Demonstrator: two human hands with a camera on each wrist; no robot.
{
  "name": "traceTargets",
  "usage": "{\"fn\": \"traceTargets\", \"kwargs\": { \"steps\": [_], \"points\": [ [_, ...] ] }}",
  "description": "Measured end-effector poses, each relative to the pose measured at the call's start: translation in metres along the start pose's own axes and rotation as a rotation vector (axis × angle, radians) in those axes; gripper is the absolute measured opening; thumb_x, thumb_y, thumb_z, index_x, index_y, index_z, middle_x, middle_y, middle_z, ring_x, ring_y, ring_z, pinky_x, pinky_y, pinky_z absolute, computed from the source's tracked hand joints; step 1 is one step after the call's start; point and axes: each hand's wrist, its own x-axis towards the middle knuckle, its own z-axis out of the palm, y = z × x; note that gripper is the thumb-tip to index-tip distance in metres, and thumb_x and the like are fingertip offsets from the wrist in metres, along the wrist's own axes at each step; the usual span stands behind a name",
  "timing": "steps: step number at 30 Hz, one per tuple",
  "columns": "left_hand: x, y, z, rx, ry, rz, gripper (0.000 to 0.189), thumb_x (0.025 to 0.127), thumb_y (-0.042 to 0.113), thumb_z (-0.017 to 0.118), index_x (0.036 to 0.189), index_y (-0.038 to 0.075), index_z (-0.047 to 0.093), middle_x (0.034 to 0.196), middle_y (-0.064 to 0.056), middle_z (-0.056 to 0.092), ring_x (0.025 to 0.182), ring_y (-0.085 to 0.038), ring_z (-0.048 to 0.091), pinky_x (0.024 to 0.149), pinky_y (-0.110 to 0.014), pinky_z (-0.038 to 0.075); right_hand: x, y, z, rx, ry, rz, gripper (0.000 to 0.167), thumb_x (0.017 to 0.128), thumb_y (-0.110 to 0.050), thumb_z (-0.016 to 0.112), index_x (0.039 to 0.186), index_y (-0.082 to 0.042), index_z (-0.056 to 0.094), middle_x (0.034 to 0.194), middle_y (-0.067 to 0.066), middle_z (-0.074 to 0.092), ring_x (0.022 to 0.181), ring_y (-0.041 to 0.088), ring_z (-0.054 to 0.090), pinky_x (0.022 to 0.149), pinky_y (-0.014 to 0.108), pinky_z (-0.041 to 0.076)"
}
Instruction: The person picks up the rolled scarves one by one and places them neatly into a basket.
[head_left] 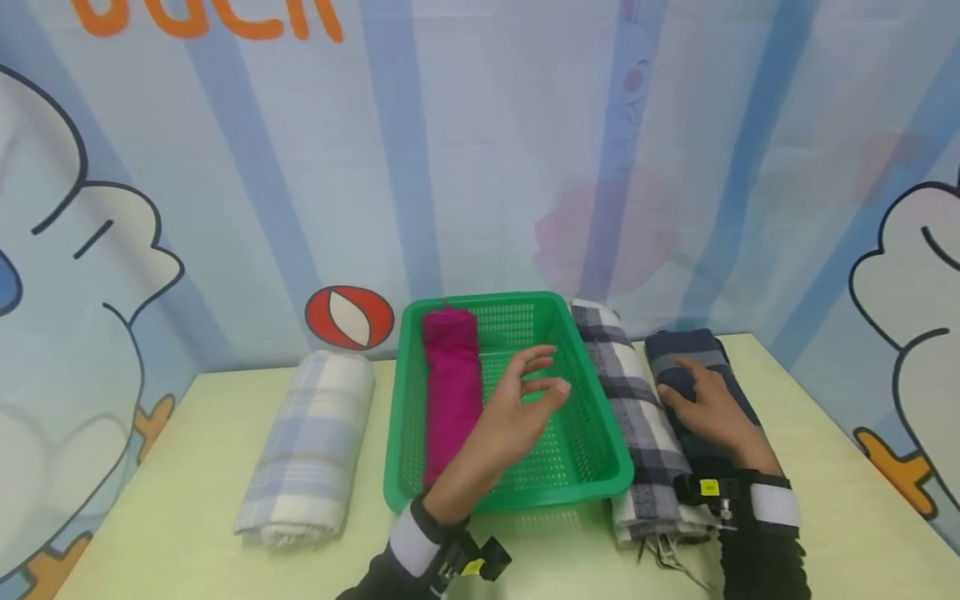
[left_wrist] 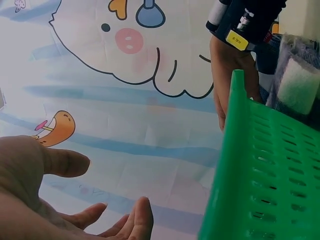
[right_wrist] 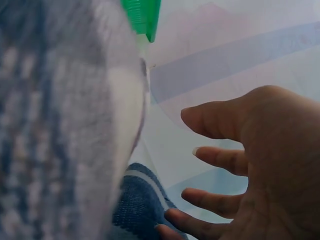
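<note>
My left hand point(head_left: 517, 408) hovers over the green plastic basket point(head_left: 626, 467), its fingers loosely bent with nothing between them. Inside the basket, along its left side, lies a rolled magenta cloth point(head_left: 452, 383). On the right, my right hand point(head_left: 712, 408) hangs over a rolled navy scarf point(head_left: 693, 344) with a grey stripe, fingers spread. In the right wrist view the fingertips come close to the navy scarf point(right_wrist: 137, 200), thumb and fingers apart. A rolled black-and-white checked scarf point(head_left: 626, 392) with a fringe lies between the basket and the navy roll.
A rolled white and light-blue plaid scarf point(head_left: 311, 450) lies left of the basket on the pale yellow table point(head_left: 172, 500). A printed cartoon backdrop point(head_left: 480, 167) stands behind the table's back edge and along both sides.
</note>
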Motion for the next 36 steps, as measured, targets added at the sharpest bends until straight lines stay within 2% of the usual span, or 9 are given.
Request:
{"fn": "traceTargets", "kwargs": {
  "steps": [6,11,14,21,27,36],
  "points": [
    [0.003,-0.001,0.006,-0.001,-0.009,0.002,0.051,0.103,0.027,0.055,0.15,0.024,0.036,0.155,-0.005,0.04,0.137,-0.027,0.048,0.105,-0.049,0.048,0.001,0.002,0.001,0.006,0.007,0.042,0.072,0.106,-0.037,0.044,0.156,0.004,0.012,0.153,0.046,0.006,0.136,0.066,0.017,0.099,0.076,0.032],
    [0.004,-0.002,0.012,-0.002,-0.031,0.003,0.052,0.103,0.029,0.054,0.151,0.024,0.035,0.155,-0.005,0.04,0.137,-0.027,0.048,0.107,-0.049,0.046,0.004,0.006,0.0,-0.062,0.038,0.047,0.07,0.105,-0.034,0.045,0.154,0.007,0.015,0.15,0.048,0.013,0.132,0.067,0.024,0.099,0.075,0.034],
    [0.005,-0.002,0.015,0.001,-0.051,0.023,0.054,0.103,0.029,0.053,0.152,0.02,0.033,0.156,-0.009,0.038,0.138,-0.029,0.047,0.107,-0.049,0.047,0.005,0.007,0.0,-0.077,0.038,0.032,0.069,0.105,-0.035,0.045,0.153,0.007,0.017,0.15,0.046,0.019,0.132,0.065,0.028,0.099,0.073,0.036],
    [0.005,-0.003,0.023,-0.005,-0.063,0.005,0.054,0.103,0.03,0.053,0.152,0.021,0.033,0.156,-0.008,0.039,0.137,-0.027,0.048,0.106,-0.047,0.047,0.005,0.003,0.009,-0.052,-0.01,-0.031,0.068,0.105,-0.034,0.047,0.153,0.006,0.021,0.15,0.044,0.024,0.132,0.061,0.034,0.095,0.067,0.043],
    [0.008,-0.004,0.03,-0.02,-0.066,-0.009,0.052,0.103,0.03,0.054,0.15,0.023,0.036,0.155,-0.009,0.039,0.137,-0.027,0.048,0.106,-0.046,0.048,0.005,0.002,0.012,-0.029,-0.031,-0.029,0.069,0.105,-0.034,0.048,0.153,0.006,0.02,0.15,0.045,0.024,0.133,0.061,0.033,0.095,0.066,0.044],
    [0.011,-0.002,0.04,-0.034,-0.088,-0.023,0.053,0.102,0.032,0.056,0.15,0.025,0.035,0.154,-0.008,0.04,0.135,-0.027,0.05,0.102,-0.042,0.05,0.009,0.001,0.017,0.045,-0.149,-0.062,0.078,0.105,-0.036,0.045,0.155,0.007,0.004,0.151,0.046,0.019,0.137,0.062,0.031,0.1,0.065,0.043]
  ]
}}
